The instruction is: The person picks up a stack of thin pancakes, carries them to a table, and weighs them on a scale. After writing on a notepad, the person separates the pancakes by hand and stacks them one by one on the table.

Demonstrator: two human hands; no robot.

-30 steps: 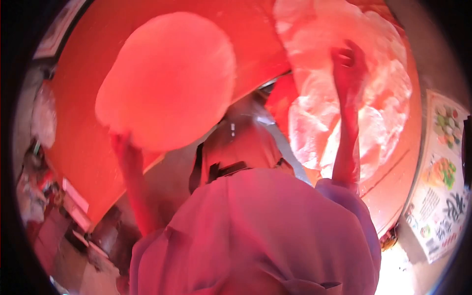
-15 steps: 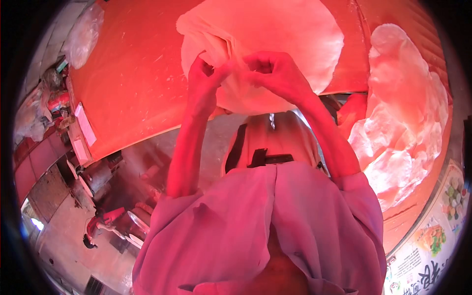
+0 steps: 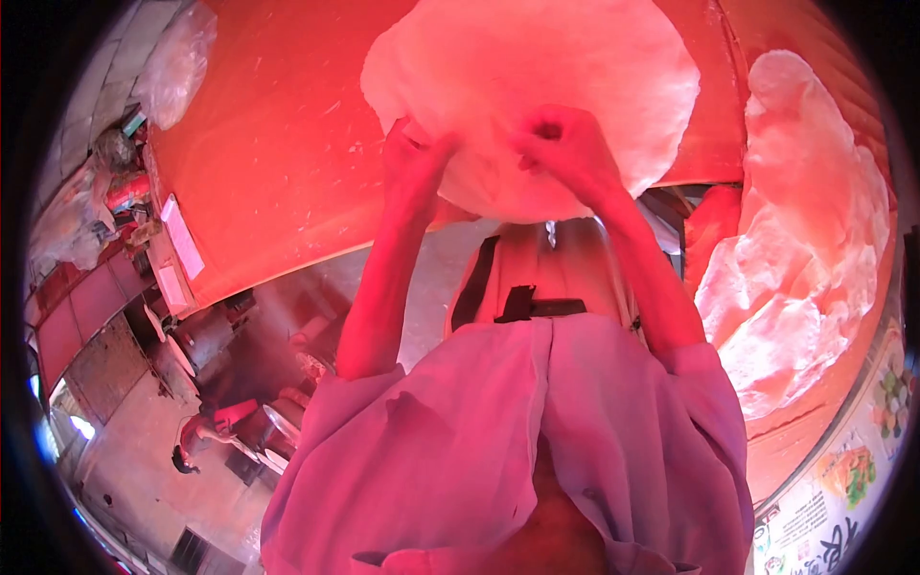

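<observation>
A large, thin, pale round flatbread (image 3: 546,57) lies spread over the front edge of the orange-red tabletop. My left hand (image 3: 414,168) is over its left front part, thumb stretched out and fingers loosely bent. Opposite it, my right hand (image 3: 570,153) hovers over the front middle, its thumb and fingers curled but slightly apart. I see no fold of the sheet between the fingers of either hand. The fingertips are partly blurred, so light contact with the sheet cannot be ruled out. Everything is tinted red.
A rumpled pile of similar pale flatbreads (image 3: 795,240) lies to my right. A clear plastic bag (image 3: 182,67) rests at the tabletop's (image 3: 268,172) far left. Clutter and more bags (image 3: 72,225) stand beyond the left edge. A printed food sign (image 3: 834,489) is at lower right. Another person (image 3: 196,436) is in the distance.
The gathered fold between my hands has gone and the flatbread lies flatter. My hands have moved farther apart. The whole view has shifted slightly.
</observation>
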